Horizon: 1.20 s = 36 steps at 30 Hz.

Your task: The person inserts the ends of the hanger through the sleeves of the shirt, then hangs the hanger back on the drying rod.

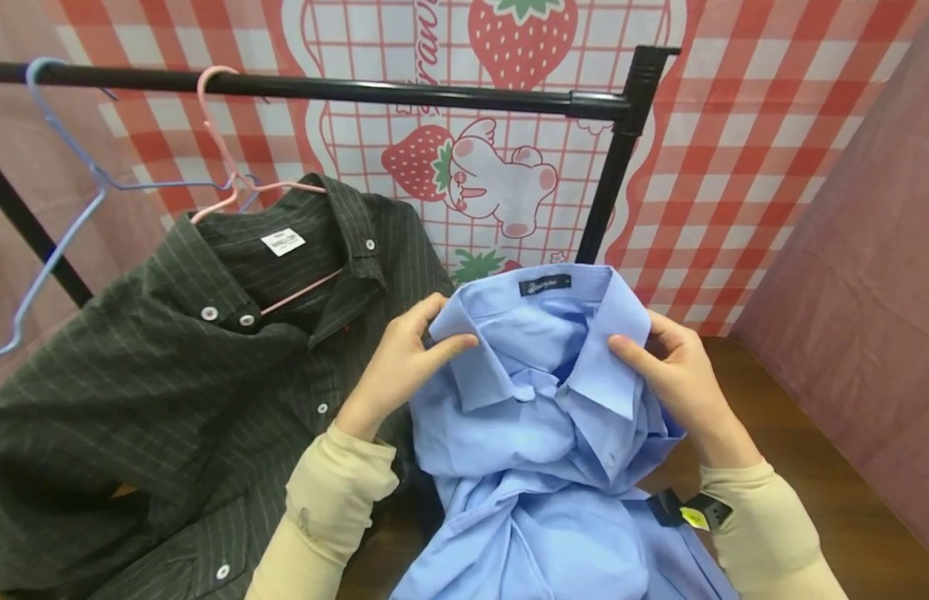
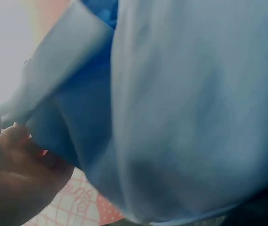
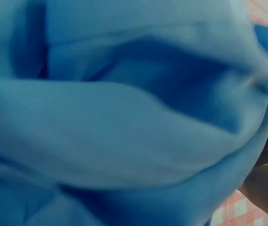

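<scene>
A light blue collared shirt (image 1: 501, 450) is held up by its collar in front of me, a dark label inside its neck. My left hand (image 1: 400, 354) pinches the collar's left side, thumb on the front and fingers behind. On the opposite side, my right hand (image 1: 685, 383) pinches the collar in the same way. Blue cloth (image 2: 185, 103) fills much of the left wrist view, with the left hand (image 2: 25, 174) at its edge. In the right wrist view, folds of the shirt (image 3: 101, 132) cover most of the right hand.
A dark striped shirt (image 1: 269, 400) hangs on a pink hanger (image 1: 222, 142) at the left. Beside it, an unused blue hanger (image 1: 67, 221) hangs from the black rail (image 1: 404, 93). The rack's upright (image 1: 610, 183) stands behind the blue shirt. Brown tabletop (image 1: 831, 500) shows at right.
</scene>
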{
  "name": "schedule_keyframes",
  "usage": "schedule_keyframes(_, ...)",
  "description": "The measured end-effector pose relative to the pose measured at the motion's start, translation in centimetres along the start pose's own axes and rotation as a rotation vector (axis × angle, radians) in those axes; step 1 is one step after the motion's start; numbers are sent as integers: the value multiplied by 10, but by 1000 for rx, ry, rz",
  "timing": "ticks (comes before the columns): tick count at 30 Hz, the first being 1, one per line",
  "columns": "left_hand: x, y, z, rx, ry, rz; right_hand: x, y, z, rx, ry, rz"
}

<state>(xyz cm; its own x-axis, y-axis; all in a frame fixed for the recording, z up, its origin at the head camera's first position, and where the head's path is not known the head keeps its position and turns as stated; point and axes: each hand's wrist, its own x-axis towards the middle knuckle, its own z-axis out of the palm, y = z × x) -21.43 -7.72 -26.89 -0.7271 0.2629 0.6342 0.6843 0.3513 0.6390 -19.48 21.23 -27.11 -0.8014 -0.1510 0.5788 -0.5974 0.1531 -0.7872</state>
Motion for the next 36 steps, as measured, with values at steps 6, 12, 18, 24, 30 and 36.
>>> schedule_keyframes(6, -2, 3, 13, 95, -143, -4, -1, 5, 2, -20, -34, -81)
schedule_keyframes(12, -3, 2, 17, 217, -215, 31, -2, 8, 1, 5, -47, -11)
schedule_keyframes(18, -2, -6, 16, 195, -154, 49, -8, 12, -4, -198, -289, 66)
schedule_keyframes(24, -3, -15, 18, 151, -57, -52, -13, 16, 2, -275, -176, -57)
schedule_keyframes(30, -3, -23, 22, 173, 30, -114, -16, 23, 9, -83, -91, -225)
schedule_keyframes(36, -4, -28, 23, 168, 64, -49, -19, 34, 13, -137, -32, -201)
